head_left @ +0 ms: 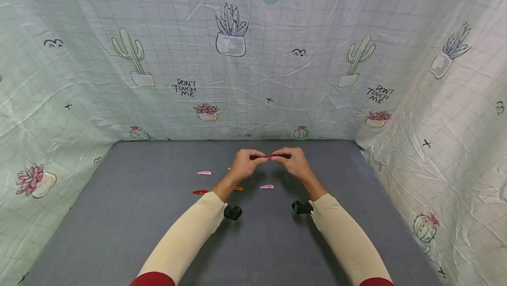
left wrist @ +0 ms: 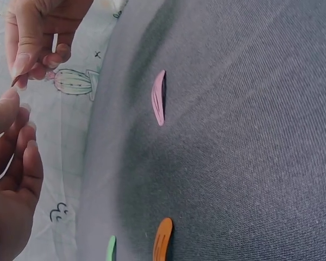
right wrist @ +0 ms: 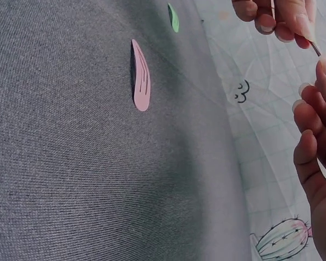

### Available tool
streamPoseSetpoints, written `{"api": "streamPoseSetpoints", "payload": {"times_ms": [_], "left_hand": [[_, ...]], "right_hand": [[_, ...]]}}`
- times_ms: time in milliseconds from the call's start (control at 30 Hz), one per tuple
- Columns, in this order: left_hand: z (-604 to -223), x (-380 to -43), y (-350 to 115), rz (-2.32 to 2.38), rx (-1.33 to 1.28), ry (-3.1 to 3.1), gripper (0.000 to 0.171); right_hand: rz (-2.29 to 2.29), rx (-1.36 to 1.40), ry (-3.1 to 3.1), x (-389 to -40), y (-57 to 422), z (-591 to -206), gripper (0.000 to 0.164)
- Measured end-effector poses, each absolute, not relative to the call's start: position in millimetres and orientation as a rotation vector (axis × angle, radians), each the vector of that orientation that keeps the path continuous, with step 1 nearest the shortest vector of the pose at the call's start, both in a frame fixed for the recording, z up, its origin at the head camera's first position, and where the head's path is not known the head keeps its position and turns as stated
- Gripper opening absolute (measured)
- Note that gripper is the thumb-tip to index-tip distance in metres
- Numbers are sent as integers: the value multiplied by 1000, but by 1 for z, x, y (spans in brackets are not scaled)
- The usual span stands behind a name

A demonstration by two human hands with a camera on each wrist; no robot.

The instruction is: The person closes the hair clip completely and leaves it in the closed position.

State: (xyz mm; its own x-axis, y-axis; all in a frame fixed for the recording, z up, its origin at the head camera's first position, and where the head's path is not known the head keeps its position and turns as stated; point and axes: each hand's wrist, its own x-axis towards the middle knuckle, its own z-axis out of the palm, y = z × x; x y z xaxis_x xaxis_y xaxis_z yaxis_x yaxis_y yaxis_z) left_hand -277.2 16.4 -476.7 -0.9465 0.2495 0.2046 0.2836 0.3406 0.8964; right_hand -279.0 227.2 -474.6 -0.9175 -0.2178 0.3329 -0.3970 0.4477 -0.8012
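Over the far part of the grey table, my left hand [head_left: 244,163] and right hand [head_left: 294,163] meet fingertip to fingertip. Between them is a small red snap hair clip [head_left: 270,156], each hand pinching one end with thumb and fingers. Fingertips cover most of it, and only a thin sliver shows in the wrist views. Lying below the hands is a pink hair clip [head_left: 267,186], seen also in the right wrist view as a pink clip [right wrist: 142,81]. An orange hair clip [head_left: 238,188] lies by my left forearm, partly hidden from the head camera.
Left of my left arm lie another pink clip [head_left: 204,173] and a red clip [head_left: 200,192]. A green clip [left wrist: 111,249] shows near the table's far side. A patterned curtain [head_left: 253,70] hangs behind the grey table [head_left: 130,215] and along its sides.
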Motion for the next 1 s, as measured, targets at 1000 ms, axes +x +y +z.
{"api": "streamPoseSetpoints", "payload": {"times_ms": [1000], "left_hand": [[-509,-286,20,-1419,-534,-2624,14]], "right_hand": [[1236,635,-2613,-290,231,-506,11]]}}
